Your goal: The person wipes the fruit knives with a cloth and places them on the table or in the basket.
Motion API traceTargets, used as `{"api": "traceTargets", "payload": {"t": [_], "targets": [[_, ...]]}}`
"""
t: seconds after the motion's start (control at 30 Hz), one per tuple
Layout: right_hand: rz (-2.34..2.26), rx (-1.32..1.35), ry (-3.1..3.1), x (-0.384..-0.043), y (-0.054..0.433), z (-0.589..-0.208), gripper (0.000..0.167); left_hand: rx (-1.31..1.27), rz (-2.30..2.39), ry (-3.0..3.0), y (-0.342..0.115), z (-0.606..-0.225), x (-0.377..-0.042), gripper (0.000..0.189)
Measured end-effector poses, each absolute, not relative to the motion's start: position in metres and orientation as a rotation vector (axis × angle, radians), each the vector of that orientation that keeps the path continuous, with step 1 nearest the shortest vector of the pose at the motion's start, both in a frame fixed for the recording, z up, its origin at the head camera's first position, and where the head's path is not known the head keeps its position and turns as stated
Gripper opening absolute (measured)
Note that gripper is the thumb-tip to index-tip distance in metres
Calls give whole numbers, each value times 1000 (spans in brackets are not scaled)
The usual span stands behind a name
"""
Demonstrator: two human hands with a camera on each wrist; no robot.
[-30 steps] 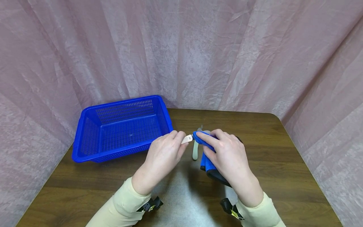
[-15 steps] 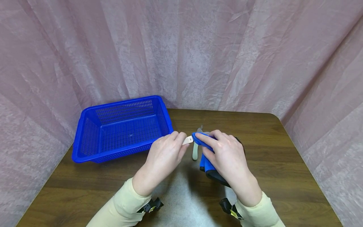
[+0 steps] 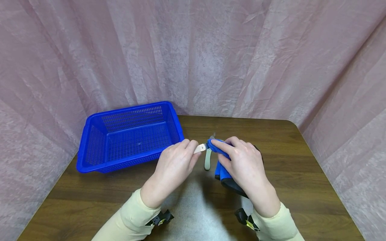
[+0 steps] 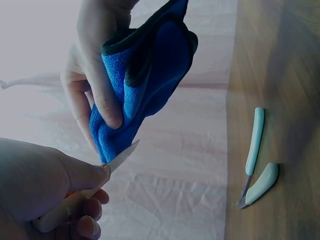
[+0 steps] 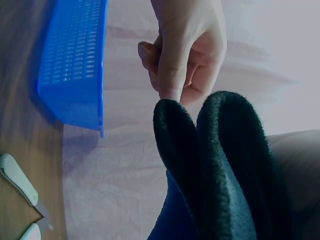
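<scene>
My left hand [image 3: 173,160] grips a small knife [image 3: 199,148] by its pale handle. In the left wrist view the pointed blade [image 4: 125,155] shows beyond my thumb. My right hand [image 3: 245,164] pinches a folded blue cloth [image 3: 222,172] with black edging against the blade, just beyond the handle. The cloth partly covers the blade and hangs below my right fingers. Beneath the hands, pruning shears [image 3: 207,160] with pale green handles lie spread on the table; in the left wrist view both handles [image 4: 255,142] show.
A blue plastic basket [image 3: 129,165] with perforated walls stands at the left of the wooden table [image 3: 289,160], with nothing inside. Pink curtains [image 3: 193,60] hang behind and at both sides. A bright patch of light falls on the table's front.
My right hand and the cloth shift slightly left toward the knife handle, then back right along the blade, uncovering some metal by the handle. My left hand stays nearly still.
</scene>
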State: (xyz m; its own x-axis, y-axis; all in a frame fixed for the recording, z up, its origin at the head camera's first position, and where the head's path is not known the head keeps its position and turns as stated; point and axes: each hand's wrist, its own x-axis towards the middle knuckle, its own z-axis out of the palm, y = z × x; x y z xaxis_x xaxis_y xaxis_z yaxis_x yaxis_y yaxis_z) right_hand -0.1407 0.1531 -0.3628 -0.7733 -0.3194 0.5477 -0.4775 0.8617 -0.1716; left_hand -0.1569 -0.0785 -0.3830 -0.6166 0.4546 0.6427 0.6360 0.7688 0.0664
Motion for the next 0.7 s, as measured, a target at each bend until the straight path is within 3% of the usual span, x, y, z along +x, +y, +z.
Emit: {"api": "traceTargets", "payload": {"t": [0.7], "targets": [[424, 509, -2528, -147, 166, -361, 47, -802, -401, -2343, -81, -380, -158, 19]]}}
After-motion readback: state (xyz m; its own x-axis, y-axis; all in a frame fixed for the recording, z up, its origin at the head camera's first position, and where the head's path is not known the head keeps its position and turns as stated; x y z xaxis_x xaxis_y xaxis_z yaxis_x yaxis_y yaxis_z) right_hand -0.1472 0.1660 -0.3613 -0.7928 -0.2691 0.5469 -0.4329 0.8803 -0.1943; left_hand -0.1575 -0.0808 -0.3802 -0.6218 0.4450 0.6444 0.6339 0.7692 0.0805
